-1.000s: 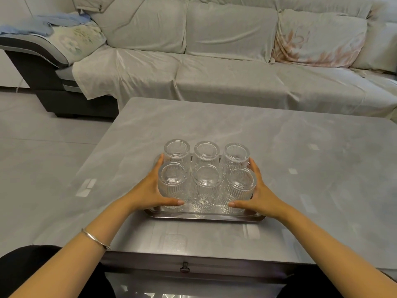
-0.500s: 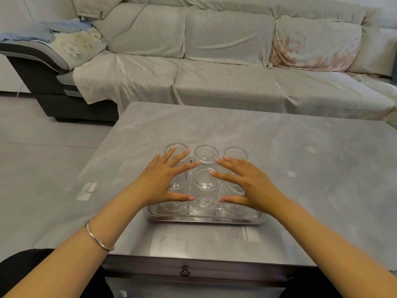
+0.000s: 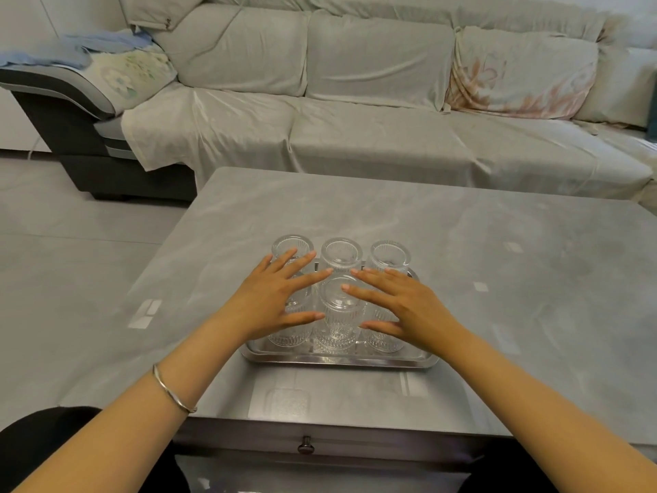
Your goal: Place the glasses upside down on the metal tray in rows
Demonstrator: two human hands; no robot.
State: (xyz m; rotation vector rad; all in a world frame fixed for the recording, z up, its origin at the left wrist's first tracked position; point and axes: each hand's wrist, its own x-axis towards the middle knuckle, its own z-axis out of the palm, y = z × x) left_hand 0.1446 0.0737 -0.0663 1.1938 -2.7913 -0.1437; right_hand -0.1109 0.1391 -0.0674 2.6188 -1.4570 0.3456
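Hands (image 3: 273,300) still spread flat over glasses (image 3: 340,257), unchanged.

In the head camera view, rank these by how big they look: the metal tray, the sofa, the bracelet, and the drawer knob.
1. sofa
2. metal tray
3. bracelet
4. drawer knob

Both hands (image 3: 341,304) cover the near-row glasses (image 3: 339,314) (outer two mostly).
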